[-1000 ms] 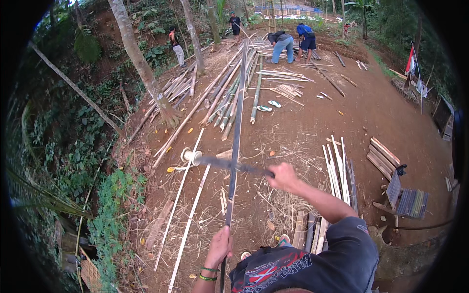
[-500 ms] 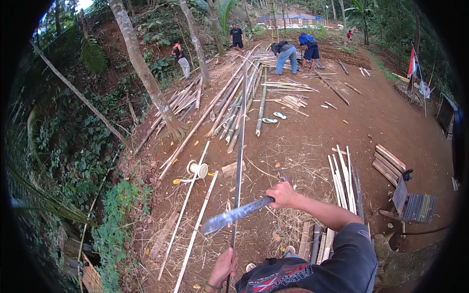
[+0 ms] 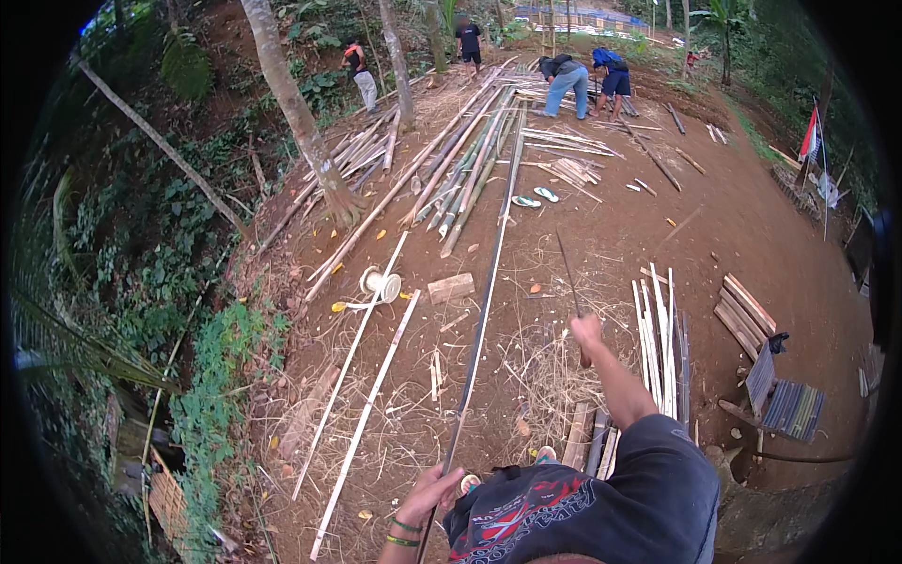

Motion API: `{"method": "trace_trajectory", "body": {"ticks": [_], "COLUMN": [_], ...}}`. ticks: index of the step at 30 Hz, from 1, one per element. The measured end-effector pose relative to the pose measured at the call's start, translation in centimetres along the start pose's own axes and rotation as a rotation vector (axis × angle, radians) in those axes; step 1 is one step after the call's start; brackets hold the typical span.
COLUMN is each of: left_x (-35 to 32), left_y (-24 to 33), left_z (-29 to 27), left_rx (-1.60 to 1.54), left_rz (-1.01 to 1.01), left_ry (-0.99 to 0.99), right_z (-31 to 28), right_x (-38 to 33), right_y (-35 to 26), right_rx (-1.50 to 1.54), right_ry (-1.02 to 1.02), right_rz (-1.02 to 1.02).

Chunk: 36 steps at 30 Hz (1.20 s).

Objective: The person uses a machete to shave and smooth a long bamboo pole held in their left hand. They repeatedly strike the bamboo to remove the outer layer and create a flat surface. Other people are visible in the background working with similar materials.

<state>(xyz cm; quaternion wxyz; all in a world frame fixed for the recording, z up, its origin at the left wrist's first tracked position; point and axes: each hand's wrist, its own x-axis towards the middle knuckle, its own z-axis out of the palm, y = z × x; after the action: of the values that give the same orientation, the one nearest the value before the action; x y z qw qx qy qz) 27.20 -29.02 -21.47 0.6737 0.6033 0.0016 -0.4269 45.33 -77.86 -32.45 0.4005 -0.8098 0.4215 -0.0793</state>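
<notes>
A long dark bamboo strip (image 3: 482,324) runs from beside my body far out over the dirt. My left hand (image 3: 432,493) is closed round its near end, just left of my shirt. To the right of the strip and apart from it, my right hand (image 3: 585,331) grips a machete (image 3: 568,270) by its handle. The blade points away from me and shows nearly edge-on as a thin dark line. Two pale bamboo strips (image 3: 372,414) lie on the ground left of the held one.
Several bamboo poles (image 3: 474,183) lie piled ahead, with people (image 3: 564,85) around them. Sandals (image 3: 536,197), a wood block (image 3: 451,288) and a white spool (image 3: 381,284) rest on the dirt. Pale strips (image 3: 658,338) lie to my right. Leafy growth (image 3: 221,395) borders the left side.
My right hand has swung the machete away from the strip, forward and to the right; its blade was across the strip. The strip's far end has shifted to the right.
</notes>
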Motion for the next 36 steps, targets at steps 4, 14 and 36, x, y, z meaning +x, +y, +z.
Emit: {"method": "trace_trajectory", "body": {"ticks": [4,14,36], "left_x": [1.5,3.0,2.2], "left_y": [0.8,6.4,6.4], "left_z": [-0.6,-0.9,0.9], "left_rx": [-0.047,-0.25,-0.016], "left_rz": [-0.018,-0.043,-0.066], "left_ry": [-0.074,-0.312,-0.081], "right_z": [6.1,-1.5,-2.1], "right_x": [-9.6,-20.9,-19.6], "right_y": [6.8,-3.3,-10.9], "right_rx": [0.154,0.245,-0.314], "right_ry": [-0.111,-0.027,-0.291], "right_rz": [-0.083,-0.615,-1.176]}}
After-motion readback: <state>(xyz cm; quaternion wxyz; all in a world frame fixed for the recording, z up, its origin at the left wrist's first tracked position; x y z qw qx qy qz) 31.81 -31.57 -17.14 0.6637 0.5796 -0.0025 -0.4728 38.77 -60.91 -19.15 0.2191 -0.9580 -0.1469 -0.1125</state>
